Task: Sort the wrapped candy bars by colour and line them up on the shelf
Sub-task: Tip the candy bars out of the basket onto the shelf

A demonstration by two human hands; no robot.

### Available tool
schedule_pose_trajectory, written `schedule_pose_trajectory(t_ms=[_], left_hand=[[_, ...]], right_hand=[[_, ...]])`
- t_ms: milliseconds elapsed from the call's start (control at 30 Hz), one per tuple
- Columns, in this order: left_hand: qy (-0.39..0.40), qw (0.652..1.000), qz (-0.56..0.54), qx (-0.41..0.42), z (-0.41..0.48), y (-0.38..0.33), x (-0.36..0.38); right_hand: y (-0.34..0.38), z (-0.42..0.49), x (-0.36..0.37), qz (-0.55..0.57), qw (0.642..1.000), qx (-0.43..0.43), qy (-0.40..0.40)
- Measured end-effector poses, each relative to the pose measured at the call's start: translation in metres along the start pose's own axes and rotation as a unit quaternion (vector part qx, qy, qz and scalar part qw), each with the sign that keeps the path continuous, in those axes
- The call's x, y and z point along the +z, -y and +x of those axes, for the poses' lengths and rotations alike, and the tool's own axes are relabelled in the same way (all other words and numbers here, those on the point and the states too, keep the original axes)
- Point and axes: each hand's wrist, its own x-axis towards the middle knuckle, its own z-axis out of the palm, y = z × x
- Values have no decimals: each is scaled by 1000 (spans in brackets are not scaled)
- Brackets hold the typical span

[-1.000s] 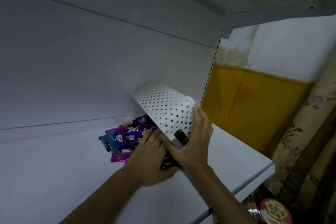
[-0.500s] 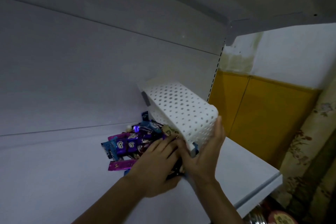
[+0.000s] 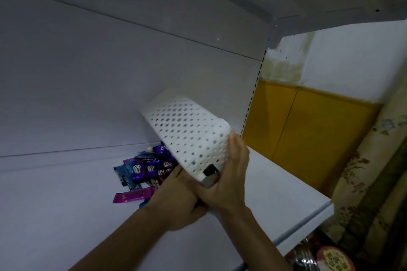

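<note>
Purple, blue and magenta wrappers mark the candy bars (image 3: 145, 168). They lie in a loose, mixed heap on the shelf (image 3: 275, 185), just beyond the left hand's knuckles and partly under the perforated white basket (image 3: 187, 130). One magenta bar (image 3: 132, 196) lies at the heap's near edge, just beside the left wrist.

The basket is held tilted over the heap, mouth down, with a pierced face turned toward the camera. The right hand (image 3: 226, 179) grips its near end, with fingers curled up the end wall and the palm by the dark handle slot. The left hand (image 3: 176, 200) reaches in below the rim. Its fingers are hidden there, so I cannot tell whether they hold the rim or press on the bars.

Half a second ago the basket was swung up and rightward; now it has come back down over the heap. The heap looks slightly wider than a second ago (a blue wrapper now pokes out below the magenta one). By my judgement the emptying is nearly done — sorting by colour and lining up have not begun.
</note>
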Motion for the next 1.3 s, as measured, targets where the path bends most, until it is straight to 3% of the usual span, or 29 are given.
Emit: schedule_pose_trajectory(t_ms=[133, 233, 367, 533, 700, 833, 933, 1033, 1200, 1300], left_hand=[[-93, 995, -40, -2, 1, -3, 0], [-74, 997, -23, -20, 3, 0, 5], [63, 985, 126, -96, -1, 7, 15], [68, 982, 140, -104, -3, 11, 19], [66, 982, 139, -109, -2, 9, 17], [73, 982, 132, -117, -1, 9, 16], [60, 982, 151, -92, 1, 3, 8], [31, 982, 166, -83, -1, 5, 10], [34, 981, 172, -81, -1, 8, 13], [45, 982, 162, -92, -1, 10, 15]], right_hand=[[2, 1, 5, -27, 998, -50, 14], [-1, -1, 5, -22, 999, -35, 11], [-3, 1, 1, 25, 994, 107, -2], [-9, 4, -6, 115, 965, 221, -83], [-22, 2, -13, 128, 938, 295, -128], [-16, 3, -18, 86, 965, 234, -78], [-15, 7, -20, 3, 995, 96, 18], [-19, 16, -22, -33, 998, 7, 57], [-27, 34, -27, -61, 996, -45, 42], [-26, 42, -26, -20, 999, 11, 25]])
